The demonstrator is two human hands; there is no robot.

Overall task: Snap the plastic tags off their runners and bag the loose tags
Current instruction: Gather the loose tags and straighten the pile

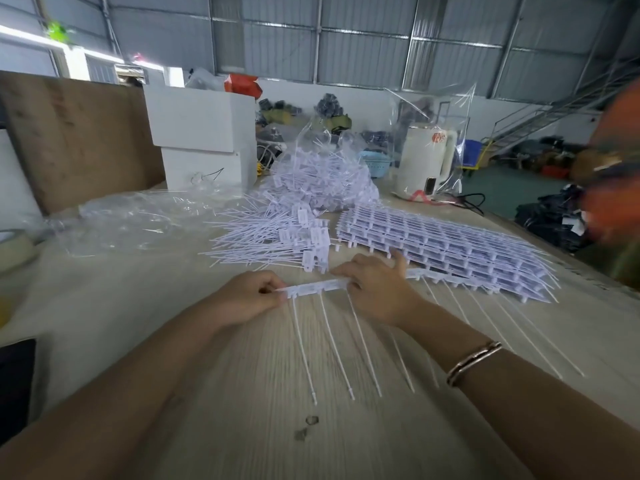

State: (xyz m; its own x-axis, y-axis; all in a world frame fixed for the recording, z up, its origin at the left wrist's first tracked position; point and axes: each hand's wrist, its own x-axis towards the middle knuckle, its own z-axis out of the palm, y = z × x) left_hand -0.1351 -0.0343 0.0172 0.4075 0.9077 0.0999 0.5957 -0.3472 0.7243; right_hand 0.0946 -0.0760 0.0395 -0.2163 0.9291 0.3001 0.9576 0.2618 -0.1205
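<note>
The pale wood-grain worktop (242, 393) carries everything, and beyond both hands on it lies the flat stack of white plastic tag runners (440, 251), up and to the right of the right hand's grip and just beside it. Farther off, past the left hand, a loose heap of snapped-off white tags with long thin tails (277, 233) spreads toward a clear plastic bag part-filled with tags (322, 178), well apart from either grip. Between the hands sits the single white runner strip now being worked (317, 286): its long axis runs left to right across the view, bridging the two grips, while its thin tails point back toward the person, fanning down the worktop. The left hand (249, 299) pinches the strip's left end, fingers curled narrowly on it; the right hand (377, 289) holds the strip further right, fingers curled over the top with the strip carrying on past it. The end tag lies inside the left grip, so that hand looks best placed to snap it free, the right steadying.
</note>
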